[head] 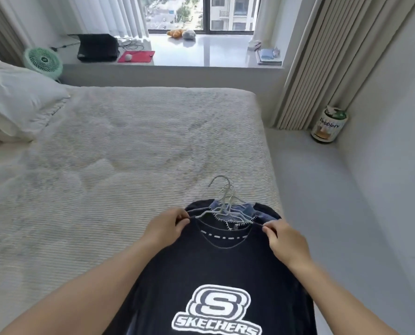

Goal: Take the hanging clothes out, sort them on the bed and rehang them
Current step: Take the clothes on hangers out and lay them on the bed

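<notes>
I have a stack of hung clothes on the bed [129, 146], near its right edge, a dark T-shirt [216, 267] on top. My left hand [164, 226] and right hand [285, 240] each pinch its neckline beside the hangers [225, 204]. Sorting has started, I judge; next I must work the collar off. Pillow [15, 100] and fan [44, 61] lie well apart.

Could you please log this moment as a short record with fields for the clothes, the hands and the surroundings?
top garment: dark T-shirt with white logo, lying on the bed
beneath it: more clothes, blue one showing at the collar
hangers: several, hooks bunched together
left hand: pinches the left shoulder of the T-shirt
right hand: pinches the right shoulder
pillow: at the bed's far left
windowsill: fan, laptop
</notes>
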